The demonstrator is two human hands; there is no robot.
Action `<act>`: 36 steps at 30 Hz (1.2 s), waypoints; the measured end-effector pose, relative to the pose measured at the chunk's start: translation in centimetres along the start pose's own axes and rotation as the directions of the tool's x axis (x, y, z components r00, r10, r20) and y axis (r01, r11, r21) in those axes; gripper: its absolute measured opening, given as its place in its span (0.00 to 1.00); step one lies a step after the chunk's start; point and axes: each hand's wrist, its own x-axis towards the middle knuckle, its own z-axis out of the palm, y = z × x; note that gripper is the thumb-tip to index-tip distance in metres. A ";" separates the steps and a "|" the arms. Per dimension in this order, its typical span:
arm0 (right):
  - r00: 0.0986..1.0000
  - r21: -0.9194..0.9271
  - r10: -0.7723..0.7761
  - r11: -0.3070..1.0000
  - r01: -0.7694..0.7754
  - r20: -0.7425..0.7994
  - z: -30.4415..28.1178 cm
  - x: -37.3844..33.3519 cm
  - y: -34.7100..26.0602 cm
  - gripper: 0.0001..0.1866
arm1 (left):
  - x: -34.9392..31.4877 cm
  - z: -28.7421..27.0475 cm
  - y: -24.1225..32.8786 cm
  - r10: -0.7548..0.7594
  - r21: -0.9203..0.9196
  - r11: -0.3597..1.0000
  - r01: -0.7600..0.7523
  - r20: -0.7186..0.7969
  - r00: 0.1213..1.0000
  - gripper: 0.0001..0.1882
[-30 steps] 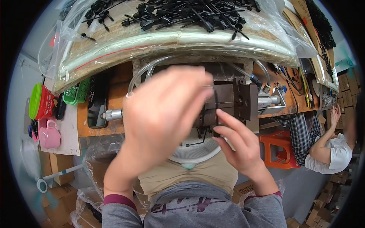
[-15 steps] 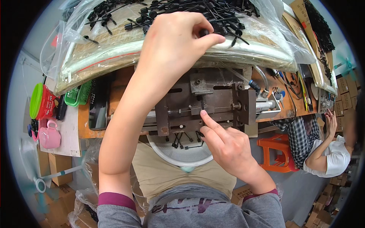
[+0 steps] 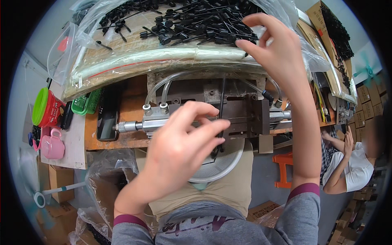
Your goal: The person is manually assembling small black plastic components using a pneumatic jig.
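Note:
My left hand (image 3: pixel 177 147) is over the metal fixture (image 3: pixel 245 110), its fingers curled around a thin black rod (image 3: pixel 222 96) that passes by the fingertips. The rod stands nearly upright in the picture, its lower part partly behind the fingers. At the far right of the pile of black rod-like parts (image 3: pixel 204 22), my right hand (image 3: pixel 271 47) is open, thumb and fingers spread above the nearest pieces. Below the fixture, a white mesh basket (image 3: pixel 237 163) rests at my lap, with black parts partly hidden by my left hand.
Clear plastic sheeting (image 3: pixel 134 67) edges the raised tray of parts. Air hoses (image 3: pixel 163 87) and a cylinder (image 3: pixel 132 126) flank the fixture. Left are a green basket (image 3: pixel 85 104), a red tub (image 3: pixel 50 108) and a pink cup (image 3: pixel 53 145). A co-worker (image 3: pixel 351 163) sits at right beside an orange stool (image 3: pixel 281 167).
My left hand has come down from the pile to the fixture. My right hand has left the fixture and moved up to the pile, its fingers opening out.

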 end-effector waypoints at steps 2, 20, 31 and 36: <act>0.997 -0.088 -0.040 0.995 0.046 0.073 1.9 2.0 2.3 0.22 | -1.2 1.3 0.0 0.054 0.076 0.996 -0.054 0.002 0.999 0.19; 0.968 0.051 0.147 0.986 -0.161 0.203 2.0 5.7 6.1 0.13 | -3.5 6.0 -2.0 0.081 0.416 0.901 -0.122 0.114 0.990 0.13; 0.924 0.822 0.308 0.448 -0.351 0.226 -0.1 6.0 10.1 0.15 | -3.6 6.1 -2.2 0.084 0.432 0.893 -0.125 0.114 0.990 0.13; 0.889 0.904 0.386 0.238 -0.356 0.248 -0.7 2.9 7.5 0.11 | -3.2 4.4 -1.3 0.008 0.149 0.989 -0.008 0.000 1.000 0.23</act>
